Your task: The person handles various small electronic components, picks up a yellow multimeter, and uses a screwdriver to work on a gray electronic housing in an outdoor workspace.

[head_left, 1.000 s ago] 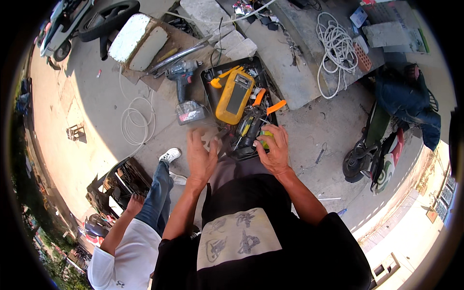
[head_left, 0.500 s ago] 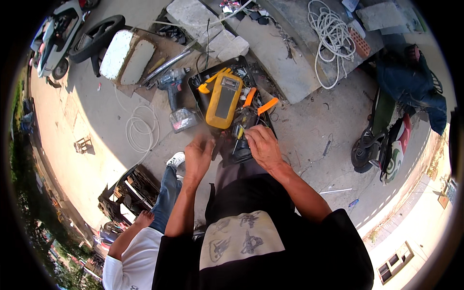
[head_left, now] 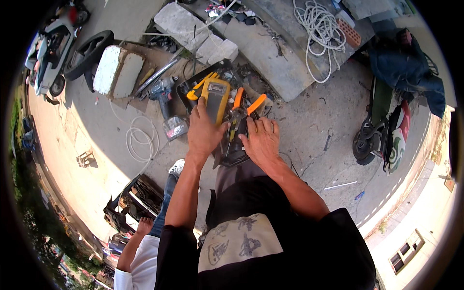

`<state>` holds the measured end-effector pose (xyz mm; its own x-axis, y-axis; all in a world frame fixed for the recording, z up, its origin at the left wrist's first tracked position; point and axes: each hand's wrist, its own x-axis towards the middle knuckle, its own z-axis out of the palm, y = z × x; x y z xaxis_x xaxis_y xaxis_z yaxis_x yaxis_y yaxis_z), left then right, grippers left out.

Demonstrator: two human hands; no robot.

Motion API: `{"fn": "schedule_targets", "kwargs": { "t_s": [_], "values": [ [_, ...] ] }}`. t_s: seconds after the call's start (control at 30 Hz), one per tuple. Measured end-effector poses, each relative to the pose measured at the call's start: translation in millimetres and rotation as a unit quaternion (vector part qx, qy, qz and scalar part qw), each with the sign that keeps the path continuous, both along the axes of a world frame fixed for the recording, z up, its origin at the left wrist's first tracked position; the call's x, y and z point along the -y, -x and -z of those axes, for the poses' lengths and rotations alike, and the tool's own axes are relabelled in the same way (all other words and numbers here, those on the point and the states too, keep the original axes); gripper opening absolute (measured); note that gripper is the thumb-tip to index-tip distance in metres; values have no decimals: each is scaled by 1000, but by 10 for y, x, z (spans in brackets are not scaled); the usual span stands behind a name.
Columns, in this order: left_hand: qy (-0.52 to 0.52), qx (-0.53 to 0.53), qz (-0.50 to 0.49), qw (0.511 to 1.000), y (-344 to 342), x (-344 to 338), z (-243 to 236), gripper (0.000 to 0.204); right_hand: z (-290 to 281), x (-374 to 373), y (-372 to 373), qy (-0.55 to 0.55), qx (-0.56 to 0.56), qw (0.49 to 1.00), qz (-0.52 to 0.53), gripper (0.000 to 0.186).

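while the yellow handheld meter (head_left: 218, 96) lay face up in the black tool tray (head_left: 182, 94), the person's left hand (head_left: 205, 133) covered its lower left part. the fingers reached along the meter's left side and the thumb stood apart near its lower end; whether they were clamped on it could not be told. to the right, the right hand (head_left: 263, 137) was at the tray's right side, palm down, its fingers bent and its thumb apart from them; what it gripped, if anything, could not be told. between the two hands a screwdriver (head_left: 232, 130) showed partly, and just above the right hand stood out the pliers (head_left: 256, 104) with orange handles, spread apart. a slim yellow tool (head_left: 196, 92) was beside the meter's upper left edge.

left of the tray a cordless drill (head_left: 165, 99) lay on its side, and nearer the person a white coil of tubing or cable (head_left: 140, 142) rested on the ground. beyond, pale blocks (head_left: 181, 23) lay near a white rope (head_left: 321, 29). at lower left was another person's hand (head_left: 145, 225).
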<state>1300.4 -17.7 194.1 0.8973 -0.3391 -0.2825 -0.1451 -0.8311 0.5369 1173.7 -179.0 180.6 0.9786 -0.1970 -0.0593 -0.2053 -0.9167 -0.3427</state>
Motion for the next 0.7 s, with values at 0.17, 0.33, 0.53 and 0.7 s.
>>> {"fn": "schedule_targets", "kwargs": {
  "t_s": [0.17,0.33,0.53,0.7],
  "values": [
    [49,-101,-56,992,-116,-174,187,103,85,-116,-60,-39,-66,997,7,70],
    [79,-72,-93,990,-22,-318,1,96,181,-280,31,-112,-36,991,57,77],
    [237,-121,-235,935,442,-704,-64,86,163,-328,163,-138,-13,990,41,73],
    [269,-128,-283,912,735,-933,-139,92,139,-259,245,-159,-11,987,13,67]
  ]
}}
